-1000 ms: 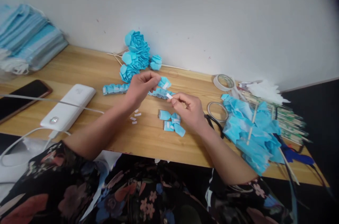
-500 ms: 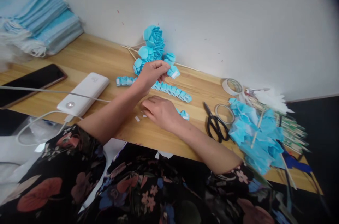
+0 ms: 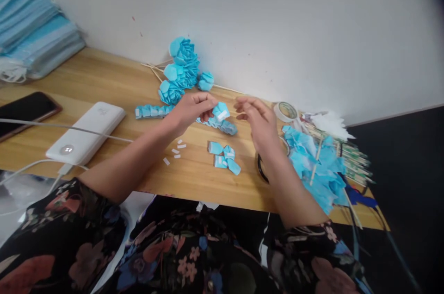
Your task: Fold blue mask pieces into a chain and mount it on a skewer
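Note:
My left hand [image 3: 191, 109] is closed in a pinch on a blue petal [image 3: 218, 108] that carries a white strip of tape. To its right, my right hand [image 3: 258, 120] is raised with bent fingers apart, and I see nothing in them. Below the hands lie several loose blue petals [image 3: 227, 162] on the table, some with white strips. Small white tape pieces [image 3: 181, 146] are scattered left of those petals. A row of overlapping blue petals [image 3: 152, 111] runs behind my left hand, which hides part of it. Behind that, blue flowers [image 3: 182, 69] on sticks rest by the wall.
At the left are a phone [image 3: 27, 111], a white power bank [image 3: 86, 129] with cables, and stacked blue masks [image 3: 38, 30]. At the right, a tape roll [image 3: 286, 111], crumpled blue sheets [image 3: 312, 164] and packaged sticks [image 3: 359, 164] lie together. My right arm partly hides black scissors [image 3: 262, 169].
My right hand has lifted from the loose petals and moved up and right, uncovering them and the tape pieces. My left hand still holds the petal. The view has shifted right.

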The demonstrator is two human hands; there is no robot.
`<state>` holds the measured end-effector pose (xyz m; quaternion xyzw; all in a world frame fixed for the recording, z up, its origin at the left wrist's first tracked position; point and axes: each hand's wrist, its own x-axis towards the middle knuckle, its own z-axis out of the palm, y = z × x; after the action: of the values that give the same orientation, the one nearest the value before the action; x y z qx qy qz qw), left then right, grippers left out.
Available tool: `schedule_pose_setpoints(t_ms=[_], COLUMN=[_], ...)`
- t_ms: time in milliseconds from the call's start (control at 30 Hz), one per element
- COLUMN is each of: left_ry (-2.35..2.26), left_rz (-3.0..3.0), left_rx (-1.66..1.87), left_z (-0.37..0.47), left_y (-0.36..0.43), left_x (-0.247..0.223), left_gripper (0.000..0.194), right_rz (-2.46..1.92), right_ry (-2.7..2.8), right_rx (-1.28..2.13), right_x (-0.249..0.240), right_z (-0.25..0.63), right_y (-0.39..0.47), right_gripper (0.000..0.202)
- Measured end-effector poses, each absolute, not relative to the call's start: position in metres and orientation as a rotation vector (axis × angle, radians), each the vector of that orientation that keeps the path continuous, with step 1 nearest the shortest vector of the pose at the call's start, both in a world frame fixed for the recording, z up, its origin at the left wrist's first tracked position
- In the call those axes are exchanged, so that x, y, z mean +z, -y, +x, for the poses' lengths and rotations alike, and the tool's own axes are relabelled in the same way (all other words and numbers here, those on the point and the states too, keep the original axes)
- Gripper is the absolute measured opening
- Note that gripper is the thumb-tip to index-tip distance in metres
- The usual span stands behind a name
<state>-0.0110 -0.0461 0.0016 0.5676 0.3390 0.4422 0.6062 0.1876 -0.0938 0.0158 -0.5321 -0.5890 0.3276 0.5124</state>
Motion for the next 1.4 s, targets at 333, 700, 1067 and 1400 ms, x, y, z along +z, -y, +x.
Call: schedule_pose_setpoints(t_ms=[333, 700, 1067, 1400], left_ry=[-0.878, -0.85, -0.928, -0.932], left_rz=[1.43, 1.513, 1.548, 1.663], left_rx=[0.959, 0.833, 0.975, 0.968], left_z=[-0.007, -0.002, 0.001, 0.003], left_y=[0.048, 0.059, 0.061, 0.063], left_x=[-0.004, -0.002, -0.005, -0.009], left_gripper=[0.025, 0.03, 0.023, 0.02], right_rz=[-1.281, -1.286, -1.309, -1.257], right_ry=[1.449, 1.368, 1.583, 1.846], right_rx=[1.16, 1.004, 0.329, 0.017], right_x=[0.002, -0.008, -0.005, -0.015], right_z=[0.181, 0.187, 0.181, 0.174], right_y=[0.098, 0.101, 0.113, 0.115], right_gripper=[0.025, 0.02, 0.007, 0.009])
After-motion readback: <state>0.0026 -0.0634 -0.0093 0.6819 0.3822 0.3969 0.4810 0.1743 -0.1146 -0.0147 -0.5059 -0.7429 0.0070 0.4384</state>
